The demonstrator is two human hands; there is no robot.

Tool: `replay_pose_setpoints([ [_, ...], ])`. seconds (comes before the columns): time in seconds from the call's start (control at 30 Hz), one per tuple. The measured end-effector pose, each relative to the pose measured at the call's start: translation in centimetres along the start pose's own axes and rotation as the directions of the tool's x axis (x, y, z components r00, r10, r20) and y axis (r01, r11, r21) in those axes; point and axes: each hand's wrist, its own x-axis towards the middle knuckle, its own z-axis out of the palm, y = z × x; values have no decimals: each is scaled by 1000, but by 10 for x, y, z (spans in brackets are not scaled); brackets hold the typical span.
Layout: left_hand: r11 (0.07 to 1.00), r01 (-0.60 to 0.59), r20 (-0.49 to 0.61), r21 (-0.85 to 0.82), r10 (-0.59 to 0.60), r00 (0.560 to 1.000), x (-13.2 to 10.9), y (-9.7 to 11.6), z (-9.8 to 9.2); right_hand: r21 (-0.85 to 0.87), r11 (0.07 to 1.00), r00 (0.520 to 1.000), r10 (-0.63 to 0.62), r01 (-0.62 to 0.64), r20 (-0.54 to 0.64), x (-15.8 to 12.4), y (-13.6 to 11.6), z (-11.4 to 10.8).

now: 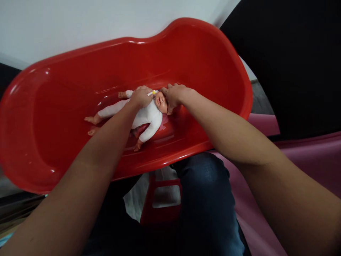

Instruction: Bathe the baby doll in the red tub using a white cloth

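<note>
one doll (pixel 146 116), seemingly being positioned: right hand (pixel 174 95) clasps its head (pixel 161 101), left hand (pixel 142 96) hides its grip; next needs steady support.

The left hand (pixel 142 96) hides the baby doll's (pixel 149 115) far upper arm; the left forearm (pixel 103 142) covers much of its near leg; the right hand (pixel 174 94) masks its crown; the white-and-yellow item (pixel 152 92) is too small to identify; the bottom edge crops the jeans (pixel 209 199).
</note>
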Motion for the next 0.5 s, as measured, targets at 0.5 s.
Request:
replay_pose_setpoints([
  [0.5,983,185,-60,-20,-186,981,-21,-21,-16,82,995,996,-49,55,-72,21,17,21],
])
